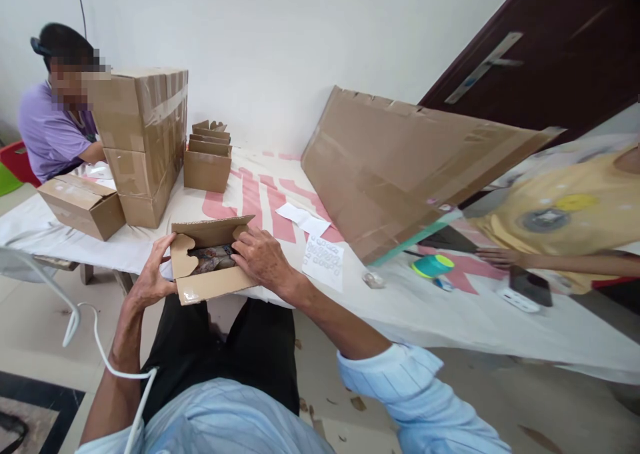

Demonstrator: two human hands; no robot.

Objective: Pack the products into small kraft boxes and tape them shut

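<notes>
A small cardboard box (215,286) with raised flaps sits at the table's front edge, above my lap. My left hand (153,274) grips its left end, thumb low and fingers at the side flap. At the right end, my right hand (263,257) holds the box with its fingers curled over the opening. Inside lies a dark, patterned item (214,259), perhaps wrapped; its kind cannot be made out. My right fingertips are close to it, and I cannot tell if they touch it.
Stacked taped cartons (155,147) and a single carton (83,204) stand left, with a box of cardboard pieces (207,171) behind. A big cardboard sheet (400,167) leans at right. Paper sheets (324,261) lie nearby. One person (57,127) sits left, another (555,207) right.
</notes>
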